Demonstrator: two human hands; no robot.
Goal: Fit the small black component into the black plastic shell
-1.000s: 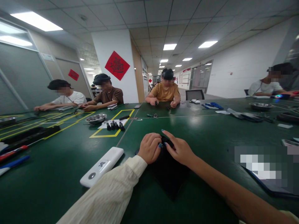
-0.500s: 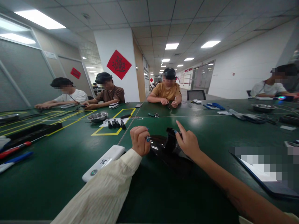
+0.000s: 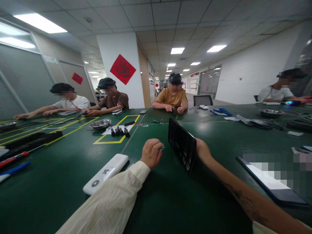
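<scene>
My right hand (image 3: 202, 150) grips a black plastic housing (image 3: 181, 143) by its right edge and holds it upright over the green table. Its near face looks flat and dark with recesses; my fingers behind it are largely hidden. To its left, my left hand (image 3: 151, 152) is closed in a pinch on a small shiny metal piece (image 3: 163, 148), too small to name surely. This hand is apart from the housing. A white power bank (image 3: 106, 174) marked 26 lies beside my left forearm.
Several black parts (image 3: 119, 131) stand on paper inside yellow tape, near a steel bowl (image 3: 100, 124). Tools with red and blue handles (image 3: 18, 169) lie at left. A tablet (image 3: 270, 182) lies at right. Co-workers (image 3: 172, 97) sit around the table.
The black housing has been lifted and turned upright, showing another face. My right hand has moved behind its right edge. My left hand has come away from it, still pinching the small metal piece.
</scene>
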